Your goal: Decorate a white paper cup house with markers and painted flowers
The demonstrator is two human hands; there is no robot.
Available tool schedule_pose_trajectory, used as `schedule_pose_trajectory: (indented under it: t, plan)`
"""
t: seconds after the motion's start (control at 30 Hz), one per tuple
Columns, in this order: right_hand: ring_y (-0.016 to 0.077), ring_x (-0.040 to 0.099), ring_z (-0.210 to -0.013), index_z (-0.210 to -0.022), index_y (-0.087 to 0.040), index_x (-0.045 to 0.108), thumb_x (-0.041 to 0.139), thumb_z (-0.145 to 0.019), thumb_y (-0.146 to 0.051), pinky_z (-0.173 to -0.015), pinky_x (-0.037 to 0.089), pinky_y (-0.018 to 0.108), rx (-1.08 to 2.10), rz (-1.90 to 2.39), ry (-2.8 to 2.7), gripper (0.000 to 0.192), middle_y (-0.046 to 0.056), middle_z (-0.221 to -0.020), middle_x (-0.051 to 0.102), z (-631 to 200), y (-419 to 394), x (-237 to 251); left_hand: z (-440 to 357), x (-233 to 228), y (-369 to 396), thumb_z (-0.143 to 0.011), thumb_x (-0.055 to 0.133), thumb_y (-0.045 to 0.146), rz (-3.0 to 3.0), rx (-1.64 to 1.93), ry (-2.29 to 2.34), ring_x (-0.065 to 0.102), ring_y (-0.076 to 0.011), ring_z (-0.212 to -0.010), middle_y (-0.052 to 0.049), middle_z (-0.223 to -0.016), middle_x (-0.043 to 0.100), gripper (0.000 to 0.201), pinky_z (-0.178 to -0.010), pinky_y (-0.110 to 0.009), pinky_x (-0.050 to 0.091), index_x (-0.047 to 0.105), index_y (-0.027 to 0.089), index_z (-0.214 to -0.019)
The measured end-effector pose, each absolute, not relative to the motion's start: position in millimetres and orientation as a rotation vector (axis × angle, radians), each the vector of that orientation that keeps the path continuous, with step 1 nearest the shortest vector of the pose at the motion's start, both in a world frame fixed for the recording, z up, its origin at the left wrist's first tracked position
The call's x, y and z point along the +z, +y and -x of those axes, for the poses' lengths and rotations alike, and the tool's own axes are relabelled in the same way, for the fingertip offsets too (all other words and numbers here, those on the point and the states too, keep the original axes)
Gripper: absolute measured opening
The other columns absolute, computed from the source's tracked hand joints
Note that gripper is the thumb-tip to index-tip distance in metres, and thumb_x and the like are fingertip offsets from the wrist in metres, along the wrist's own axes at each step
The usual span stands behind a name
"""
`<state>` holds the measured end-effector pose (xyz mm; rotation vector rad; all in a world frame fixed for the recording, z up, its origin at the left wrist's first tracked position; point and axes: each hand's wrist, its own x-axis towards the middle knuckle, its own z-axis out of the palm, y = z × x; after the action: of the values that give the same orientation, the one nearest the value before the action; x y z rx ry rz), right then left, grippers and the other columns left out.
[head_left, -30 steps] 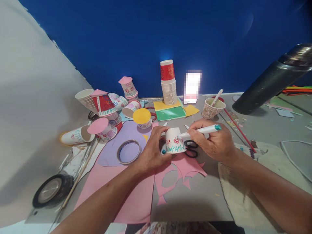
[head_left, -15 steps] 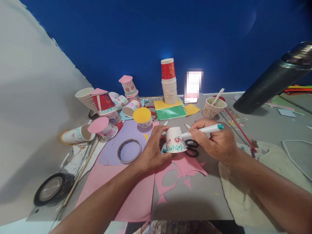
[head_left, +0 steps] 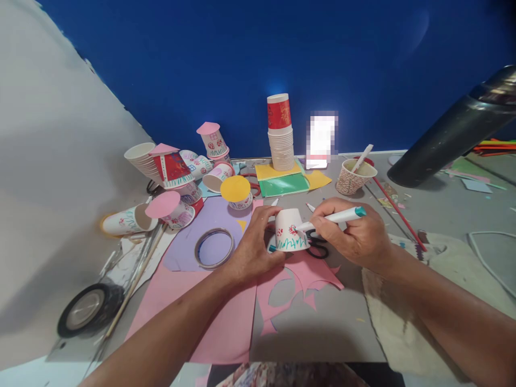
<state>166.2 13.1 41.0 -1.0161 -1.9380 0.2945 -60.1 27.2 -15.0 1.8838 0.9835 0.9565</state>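
Lower left of frame: tape roll (head_left: 85,309). Left of centre: tape ring (head_left: 213,248) on purple paper (head_left: 189,236). Centre: my left hand (head_left: 253,246), fingers wrapped around the upturned cup (head_left: 290,230). Right of it my right hand (head_left: 355,232), fingers pinched on the marker (head_left: 336,217), tip touching the cup. Scissors (head_left: 318,244) lie beneath.

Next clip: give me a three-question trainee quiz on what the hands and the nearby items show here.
1. True or false: the left hand steadies an upside-down paper cup.
2. The right hand holds: A) scissors B) a marker C) a tape roll.
3. What lies on the table right behind the cup, partly hidden?

Key:
1. True.
2. B; its tip meets the cup's side.
3. Black scissors, on pink paper scraps.
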Motion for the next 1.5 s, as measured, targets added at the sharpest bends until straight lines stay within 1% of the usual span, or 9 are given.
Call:
schedule_pose_trajectory:
  t: [0.2,0.37,0.53,0.7,0.9,1.27,1.5]
  plan:
    - [0.0121,0.06,-0.054,-0.075,-0.022,0.068,0.062,-0.093,-0.02,-0.054,0.044,0.025,0.29,1.025,-1.948,0.019,-0.002,-0.068,0.073,-165.8,13.6,41.0,60.3,-15.3,26.9,-0.071,0.082,0.013,-1.871,0.942,1.0,0.058,-0.0289,-0.131,-0.011,-0.139,0.053,0.073,-0.11,-0.047,0.055,0.052,0.024,-0.137]
    - [0.0104,0.059,-0.051,-0.076,-0.022,0.068,0.062,-0.093,-0.018,-0.051,0.043,0.023,0.285,1.041,-1.919,0.018,-0.004,-0.065,0.071,-166.9,11.8,40.6,61.4,-16.4,27.7,-0.071,0.082,0.011,-1.906,0.962,0.981,0.058,-0.0287,-0.131,-0.011,-0.139,0.054,0.074,-0.109,-0.046,0.056,0.052,0.025,-0.138]
    - [0.0111,0.063,-0.056,-0.079,-0.023,0.068,0.062,-0.094,-0.018,-0.054,0.046,0.023,0.207,1.027,-1.89,0.018,-0.004,-0.069,0.074,-169.4,12.3,39.0,61.7,-17.7,28.5,-0.072,0.083,0.011,-1.909,0.969,0.963,0.057,-0.0285,-0.133,-0.011,-0.141,0.053,0.076,-0.111,-0.045,0.056,0.05,0.024,-0.139]
    - [0.0117,0.062,-0.057,-0.078,-0.023,0.067,0.062,-0.094,-0.017,-0.055,0.047,0.023,0.164,1.017,-1.895,0.018,-0.003,-0.068,0.073,-170.0,13.5,39.4,62.3,-19.4,29.4,-0.072,0.084,0.01,-1.915,0.974,0.946,0.057,-0.0296,-0.133,-0.012,-0.143,0.053,0.077,-0.11,-0.046,0.056,0.05,0.025,-0.14]
    - [0.0101,0.062,-0.056,-0.076,-0.022,0.067,0.063,-0.094,-0.016,-0.053,0.044,0.022,0.231,0.988,-1.939,0.02,-0.004,-0.066,0.072,-170.7,12.1,41.7,63.1,-21.2,30.2,-0.073,0.084,0.011,-1.925,0.998,0.927,0.058,-0.0283,-0.132,-0.011,-0.142,0.054,0.078,-0.11,-0.046,0.056,0.05,0.025,-0.141]
    - [0.0086,0.057,-0.052,-0.076,-0.02,0.067,0.061,-0.096,-0.018,-0.052,0.043,0.021,0.295,0.973,-1.952,0.02,-0.004,-0.065,0.07,-168.0,10.4,42.9,62.8,-20.7,29.5,-0.072,0.084,0.011,-1.92,0.999,0.929,0.059,-0.0288,-0.131,-0.01,-0.14,0.054,0.076,-0.109,-0.046,0.057,0.051,0.026,-0.139]
    - [0.009,0.059,-0.053,-0.077,-0.021,0.067,0.061,-0.095,-0.017,-0.051,0.043,0.022,0.292,0.961,-1.96,0.02,-0.003,-0.066,0.072,-168.0,11.3,41.4,62.0,-19.1,28.4,-0.071,0.083,0.01,-1.903,0.984,0.953,0.059,-0.0283,-0.128,-0.01,-0.139,0.055,0.075,-0.109,-0.046,0.057,0.053,0.025,-0.138]
